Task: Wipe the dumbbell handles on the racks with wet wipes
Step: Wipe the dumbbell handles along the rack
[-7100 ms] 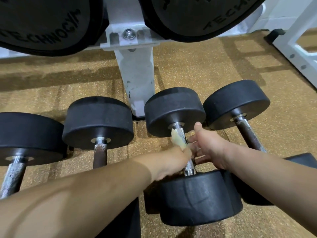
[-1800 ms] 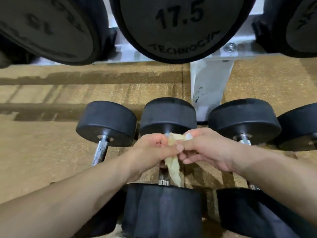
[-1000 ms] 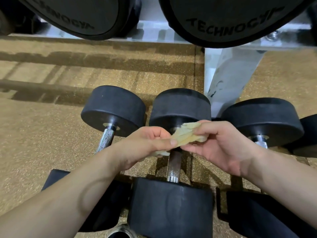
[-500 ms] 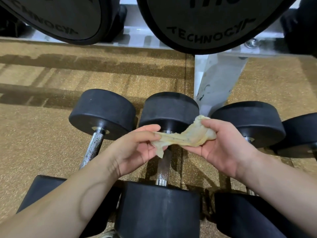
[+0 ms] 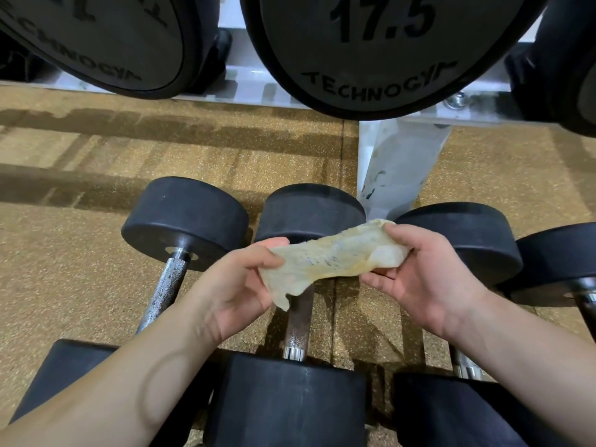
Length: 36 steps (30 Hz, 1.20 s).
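A damp, yellowish stained wet wipe [image 5: 329,258] is stretched between both hands above the middle dumbbell. My left hand [image 5: 238,285] pinches its left end between thumb and fingers. My right hand [image 5: 422,275] grips the bunched right end. Below the wipe, the middle dumbbell's dark rusty handle [image 5: 298,321] runs between two black heads. The left dumbbell's knurled metal handle [image 5: 164,291] is bare. The handle of the right dumbbell [image 5: 461,366] is mostly hidden behind my right wrist.
The dumbbells lie on speckled tan rubber flooring [image 5: 64,246]. A white rack post [image 5: 396,166] stands behind them. Large black dumbbell heads, one marked 17.5 [image 5: 380,50], hang on the rack shelf overhead. A further dumbbell head [image 5: 561,259] sits at the far right.
Both hands came off the middle handle with the wipe and pulled apart, spreading the crumpled wipe out flatter and wider between them.
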Available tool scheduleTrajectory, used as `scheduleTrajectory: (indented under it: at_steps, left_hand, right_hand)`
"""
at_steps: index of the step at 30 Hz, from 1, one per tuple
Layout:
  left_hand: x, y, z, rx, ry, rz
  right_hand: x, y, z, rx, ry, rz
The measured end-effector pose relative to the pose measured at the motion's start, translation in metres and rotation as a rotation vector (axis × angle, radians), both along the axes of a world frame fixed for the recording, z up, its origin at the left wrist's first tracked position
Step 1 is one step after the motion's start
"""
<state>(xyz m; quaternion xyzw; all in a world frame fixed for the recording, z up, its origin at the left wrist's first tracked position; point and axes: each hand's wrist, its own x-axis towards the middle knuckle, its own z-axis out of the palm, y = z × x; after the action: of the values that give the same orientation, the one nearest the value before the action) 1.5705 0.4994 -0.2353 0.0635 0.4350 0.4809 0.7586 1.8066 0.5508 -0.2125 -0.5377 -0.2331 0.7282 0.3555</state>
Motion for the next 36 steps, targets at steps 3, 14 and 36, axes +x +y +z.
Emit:
scheduleTrajectory:
  at_steps: [3,14,36]
  left_hand:
    - [-0.001,-0.003,0.005,0.003,-0.001,0.082]
    - [0.024,0.007,0.022,0.130,0.560,-0.010]
    - [-0.005,-0.010,0.013,0.304,0.754,-0.481]
  right_hand:
    - [0.005,0.002,-0.006,0.001,-0.065,-0.032]
    - [-0.022,-0.009,-0.002,0.287,-0.332,0.134]
    - [-0.038,-0.020,-0.013,0.031,0.043,0.531]
